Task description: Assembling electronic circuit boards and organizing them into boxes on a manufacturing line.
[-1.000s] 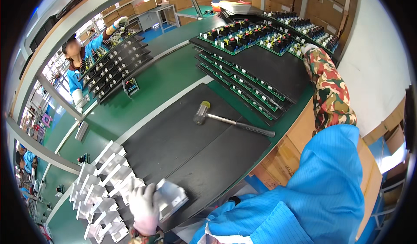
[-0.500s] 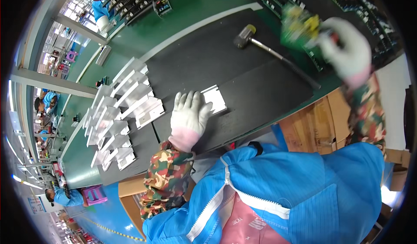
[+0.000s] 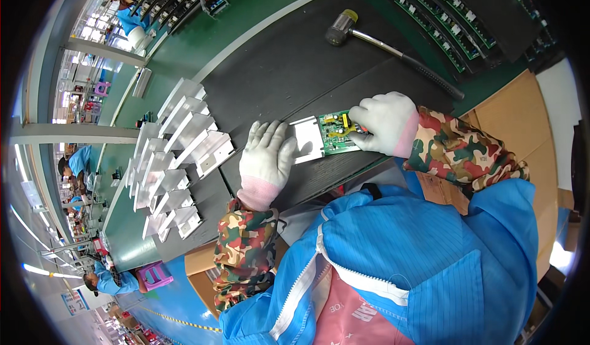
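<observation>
My left hand (image 3: 267, 157), in a white knit glove with a pink cuff, lies on the black mat. Its fingers are stretched out, and its thumb side rests against a silver metal bracket (image 3: 307, 138). My gloved right hand (image 3: 388, 124) grips a green circuit board (image 3: 335, 127) at its right end, with the fingers partly over it. Yellow and other small parts stand on this board. Its left edge meets the bracket's right side; whether it sits inside the bracket cannot be made out. The undersides of both gloves are hidden.
Rows of silver metal brackets (image 3: 177, 160) stand left of my left hand. A mallet (image 3: 393, 51) lies beyond my right hand. Racks of circuit boards (image 3: 439, 22) are at the far right. Cardboard (image 3: 522, 121) lies beside my right arm. Other people (image 3: 110, 278) work at the left.
My right hand has come down and left from the upper right, bringing the circuit board against the bracket. My left hand stays beside the bracket.
</observation>
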A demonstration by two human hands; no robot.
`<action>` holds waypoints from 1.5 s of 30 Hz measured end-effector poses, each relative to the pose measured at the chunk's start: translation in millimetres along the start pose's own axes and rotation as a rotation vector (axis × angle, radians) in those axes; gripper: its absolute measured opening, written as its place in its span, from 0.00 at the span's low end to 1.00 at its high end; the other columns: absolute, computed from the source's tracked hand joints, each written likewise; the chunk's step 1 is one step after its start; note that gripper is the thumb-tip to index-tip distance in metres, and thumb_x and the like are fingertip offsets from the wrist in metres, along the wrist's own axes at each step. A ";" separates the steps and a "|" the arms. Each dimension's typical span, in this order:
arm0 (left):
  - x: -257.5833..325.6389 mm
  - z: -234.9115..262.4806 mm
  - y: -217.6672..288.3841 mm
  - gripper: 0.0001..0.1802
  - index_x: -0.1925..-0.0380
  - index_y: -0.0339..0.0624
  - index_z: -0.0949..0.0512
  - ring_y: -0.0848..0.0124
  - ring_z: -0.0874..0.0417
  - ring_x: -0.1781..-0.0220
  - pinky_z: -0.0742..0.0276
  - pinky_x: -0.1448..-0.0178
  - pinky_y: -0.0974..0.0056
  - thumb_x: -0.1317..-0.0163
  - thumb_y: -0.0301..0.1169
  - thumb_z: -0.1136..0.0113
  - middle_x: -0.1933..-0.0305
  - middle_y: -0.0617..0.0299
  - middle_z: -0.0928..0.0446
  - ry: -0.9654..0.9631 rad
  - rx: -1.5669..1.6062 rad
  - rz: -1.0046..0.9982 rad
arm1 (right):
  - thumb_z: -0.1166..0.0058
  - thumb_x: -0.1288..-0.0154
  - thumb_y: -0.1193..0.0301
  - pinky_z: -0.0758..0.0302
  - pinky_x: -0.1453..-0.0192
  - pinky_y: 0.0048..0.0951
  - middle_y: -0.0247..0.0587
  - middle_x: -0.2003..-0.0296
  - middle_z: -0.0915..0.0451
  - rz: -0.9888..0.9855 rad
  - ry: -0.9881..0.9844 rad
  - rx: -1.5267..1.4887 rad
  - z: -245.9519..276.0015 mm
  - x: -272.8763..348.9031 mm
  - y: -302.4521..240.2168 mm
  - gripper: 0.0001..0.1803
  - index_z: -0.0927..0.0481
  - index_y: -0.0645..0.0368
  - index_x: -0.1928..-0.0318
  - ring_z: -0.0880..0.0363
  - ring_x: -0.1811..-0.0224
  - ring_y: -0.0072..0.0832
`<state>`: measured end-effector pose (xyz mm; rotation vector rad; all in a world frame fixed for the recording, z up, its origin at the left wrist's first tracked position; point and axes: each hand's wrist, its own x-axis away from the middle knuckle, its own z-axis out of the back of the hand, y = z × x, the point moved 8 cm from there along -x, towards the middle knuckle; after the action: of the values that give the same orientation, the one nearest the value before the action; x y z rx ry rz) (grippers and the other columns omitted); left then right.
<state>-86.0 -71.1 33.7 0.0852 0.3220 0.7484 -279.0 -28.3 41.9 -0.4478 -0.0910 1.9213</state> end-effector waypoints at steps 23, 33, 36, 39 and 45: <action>0.6 -0.6 -0.5 0.20 0.49 0.35 0.23 0.48 0.25 0.39 0.33 0.30 0.51 0.31 0.39 0.51 0.46 0.48 0.22 0.005 -0.025 -0.005 | 0.36 0.50 0.57 0.26 0.64 0.38 0.36 0.74 0.24 0.066 -0.073 -0.022 1.3 -0.3 -12.8 0.15 0.19 0.53 0.67 0.20 0.69 0.36; -1.3 -1.3 -0.6 0.21 0.48 0.35 0.23 0.47 0.26 0.38 0.34 0.30 0.51 0.30 0.40 0.52 0.45 0.47 0.23 -0.019 -0.020 0.009 | 0.35 0.52 0.57 0.26 0.69 0.36 0.35 0.76 0.25 -0.022 -0.017 0.060 2.2 -0.3 -3.3 0.15 0.20 0.52 0.69 0.21 0.73 0.34; -1.9 -0.7 -1.2 0.22 0.48 0.35 0.23 0.46 0.26 0.38 0.34 0.30 0.51 0.30 0.41 0.53 0.44 0.47 0.23 -0.021 -0.010 0.010 | 0.35 0.52 0.57 0.26 0.69 0.36 0.34 0.76 0.25 -0.006 0.006 0.041 -0.5 1.6 -5.9 0.15 0.20 0.52 0.69 0.21 0.73 0.34; -2.9 0.3 0.8 0.22 0.48 0.35 0.23 0.46 0.26 0.38 0.34 0.30 0.50 0.29 0.41 0.53 0.44 0.47 0.23 -0.023 -0.010 0.004 | 0.38 0.45 0.56 0.23 0.65 0.37 0.36 0.74 0.22 -0.004 -0.050 0.033 0.0 2.8 -8.3 0.15 0.20 0.53 0.67 0.18 0.71 0.34; -0.2 -1.5 2.6 0.22 0.47 0.36 0.23 0.45 0.27 0.38 0.34 0.31 0.50 0.29 0.41 0.54 0.44 0.47 0.23 -0.027 -0.002 0.020 | 0.38 0.45 0.55 0.22 0.65 0.37 0.37 0.74 0.22 0.014 -0.086 0.038 -2.7 7.0 -8.8 0.16 0.20 0.54 0.67 0.17 0.71 0.34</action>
<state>-88.3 -69.4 32.7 0.0969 0.2953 0.7668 -272.6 -18.9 39.9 -0.3408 -0.1071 1.9525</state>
